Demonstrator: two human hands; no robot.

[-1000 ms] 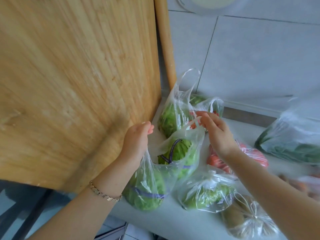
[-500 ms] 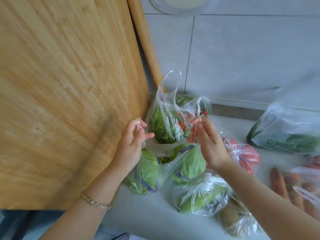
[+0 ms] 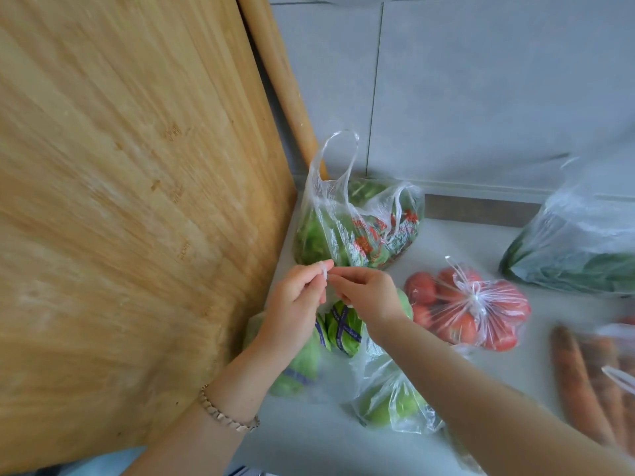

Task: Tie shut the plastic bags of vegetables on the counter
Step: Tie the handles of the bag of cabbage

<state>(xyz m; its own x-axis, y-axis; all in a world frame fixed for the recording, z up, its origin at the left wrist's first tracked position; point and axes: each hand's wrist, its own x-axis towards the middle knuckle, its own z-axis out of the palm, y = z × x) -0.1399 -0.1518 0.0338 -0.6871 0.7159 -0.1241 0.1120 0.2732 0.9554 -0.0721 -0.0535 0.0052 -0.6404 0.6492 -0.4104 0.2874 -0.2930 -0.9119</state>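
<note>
A clear plastic bag of green vegetables with purple bands (image 3: 343, 329) sits on the grey counter (image 3: 309, 438) below my hands. My left hand (image 3: 295, 304) and my right hand (image 3: 367, 297) meet above it, each pinching a thin twisted handle of that bag, fingertips touching. Behind them stands an open bag of leafy greens with red print (image 3: 357, 231), its handle loops upright. A knotted bag of tomatoes (image 3: 467, 307) lies to the right. Another knotted bag of green vegetables (image 3: 391, 403) lies under my right forearm.
A large wooden cutting board (image 3: 137, 201) leans upright on the left, close to my left hand. A wooden rolling pin (image 3: 281, 77) leans against the tiled wall. A bag of dark leafy greens (image 3: 580, 259) and blurred carrots (image 3: 584, 379) lie on the right.
My hands have come together from holding the bag's handles apart, and their fingertips now touch above the bag. The view has shifted so the bags sit further right.
</note>
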